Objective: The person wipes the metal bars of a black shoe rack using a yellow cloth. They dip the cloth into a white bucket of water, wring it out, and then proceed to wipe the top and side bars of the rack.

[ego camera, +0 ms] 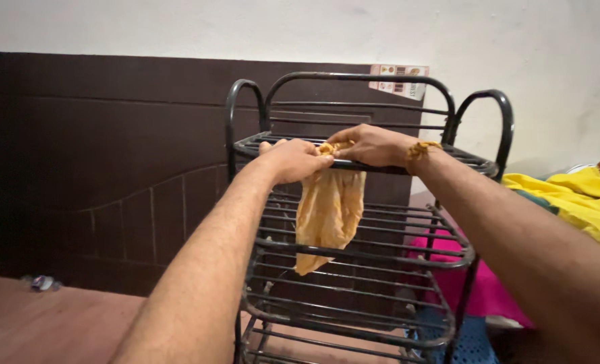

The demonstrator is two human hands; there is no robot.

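I see the left hand [293,160] and right hand [374,145] pinching the yellow cloth [329,212] over the black rack [354,253] front rail; spreading it flat appears to follow.

A yellow cloth [329,212] hangs from the front rail of the black metal tiered rack's [370,253] top shelf, both hands on it there. The rack stands before a dark wooden panel [97,168]; yellow fabric [576,199] lies to its right.
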